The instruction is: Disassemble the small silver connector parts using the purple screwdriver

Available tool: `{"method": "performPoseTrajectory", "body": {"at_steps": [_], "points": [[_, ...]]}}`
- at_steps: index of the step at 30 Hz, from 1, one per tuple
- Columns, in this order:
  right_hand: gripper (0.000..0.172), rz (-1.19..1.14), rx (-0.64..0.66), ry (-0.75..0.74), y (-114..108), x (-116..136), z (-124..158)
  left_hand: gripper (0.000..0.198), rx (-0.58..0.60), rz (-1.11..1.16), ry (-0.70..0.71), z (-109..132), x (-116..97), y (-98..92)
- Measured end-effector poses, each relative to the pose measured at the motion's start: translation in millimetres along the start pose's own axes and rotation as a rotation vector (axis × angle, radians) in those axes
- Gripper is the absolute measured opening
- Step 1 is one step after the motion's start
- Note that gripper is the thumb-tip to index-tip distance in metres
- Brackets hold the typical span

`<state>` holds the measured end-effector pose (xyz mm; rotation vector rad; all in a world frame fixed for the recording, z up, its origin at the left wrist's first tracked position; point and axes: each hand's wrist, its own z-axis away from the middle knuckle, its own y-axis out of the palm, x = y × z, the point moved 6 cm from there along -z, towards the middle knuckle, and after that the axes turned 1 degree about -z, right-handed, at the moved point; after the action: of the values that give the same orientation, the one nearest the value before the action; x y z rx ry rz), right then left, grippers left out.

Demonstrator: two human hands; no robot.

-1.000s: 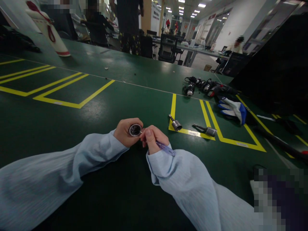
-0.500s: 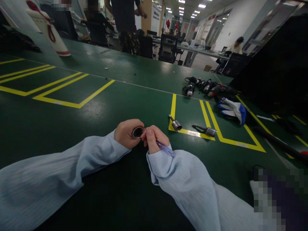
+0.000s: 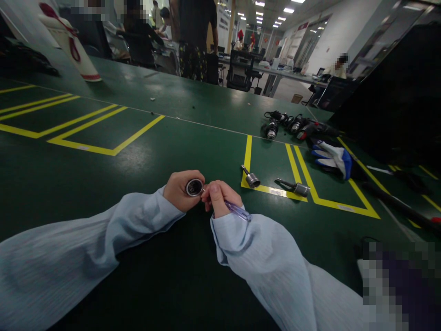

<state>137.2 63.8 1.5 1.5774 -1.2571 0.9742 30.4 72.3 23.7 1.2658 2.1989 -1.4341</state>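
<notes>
My left hand (image 3: 177, 188) is closed around a metal hole saw (image 3: 195, 187), its round open mouth turned towards me. Dark material shows inside the rim. A small screwdriver (image 3: 237, 210) with a clear purple handle is gripped in my right hand (image 3: 220, 197). Its thin shaft points left and reaches the side of the hole saw's rim; whether the tip touches a screw is hidden. To the right lie two more hole saws with shanks: one (image 3: 252, 180) at the corner of a yellow-taped box, the other (image 3: 301, 189) over the tape line.
A blue and white work glove (image 3: 333, 157) lies at the right, with corded black tools (image 3: 272, 129) behind it. A white vase-like object (image 3: 76, 50) stands far left on the green table (image 3: 193, 147). People and chairs are beyond the far edge.
The hole saw in my left hand has tipped so more of its open mouth faces me, and the screwdriver's shaft now shows. A person in the background has shifted right.
</notes>
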Motion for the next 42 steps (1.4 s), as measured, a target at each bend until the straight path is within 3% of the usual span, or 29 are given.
{"method": "performPoseTrajectory", "body": {"at_steps": [6,13,17,25,35,42], "points": [[0.038,-0.096,-0.028,0.132,-0.9,-4.9,-0.8,0.010,0.022,-0.156,0.072,1.1,-7.0,1.3],[0.037,-0.385,0.117,0.286,8.6,-15.5,-5.9,0.008,0.077,-0.071,0.000,2.1,-3.2,-0.4],[0.036,-0.467,0.119,0.319,10.6,-20.2,-5.7,0.008,0.076,-0.045,0.003,1.4,1.0,0.5],[0.041,-0.207,-0.030,0.257,2.7,-6.8,-3.7,0.009,0.011,-0.167,0.052,-0.7,-5.1,-2.9],[0.035,-0.481,0.119,0.316,9.6,-24.2,-6.1,0.006,0.078,-0.155,0.010,3.4,0.0,0.6],[0.039,-0.269,-0.012,0.256,3.5,-9.0,-4.7,0.010,0.059,-0.147,-0.015,0.3,0.5,-0.9]]}}
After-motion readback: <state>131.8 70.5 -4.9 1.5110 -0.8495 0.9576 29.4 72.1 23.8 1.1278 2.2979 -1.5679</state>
